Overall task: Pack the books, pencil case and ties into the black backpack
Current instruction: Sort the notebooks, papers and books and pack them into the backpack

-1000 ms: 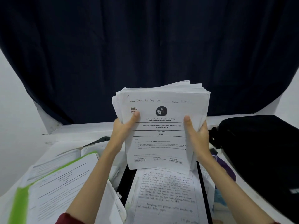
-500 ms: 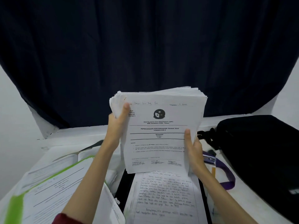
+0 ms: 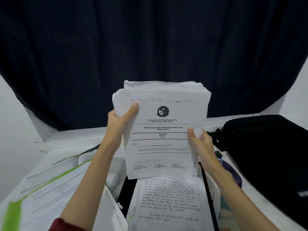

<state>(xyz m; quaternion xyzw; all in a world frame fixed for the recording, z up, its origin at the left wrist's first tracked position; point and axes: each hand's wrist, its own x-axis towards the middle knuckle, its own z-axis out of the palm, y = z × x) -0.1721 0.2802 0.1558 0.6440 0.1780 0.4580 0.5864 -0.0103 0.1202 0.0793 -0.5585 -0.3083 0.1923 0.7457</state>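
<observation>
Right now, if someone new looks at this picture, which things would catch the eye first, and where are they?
First, the thick stack of exam papers held upright at the centre, the left hand gripping its left edge and the right hand its right edge. Behind it hangs a dark navy curtain. The black backpack lies at the right, and a handwritten sheet lies below the stack.

Between us and the black backpack (image 3: 266,155) at right we see bare table (image 3: 253,192), crossed by a purple strap (image 3: 233,172). Loose papers (image 3: 50,189) crowd the left.
</observation>
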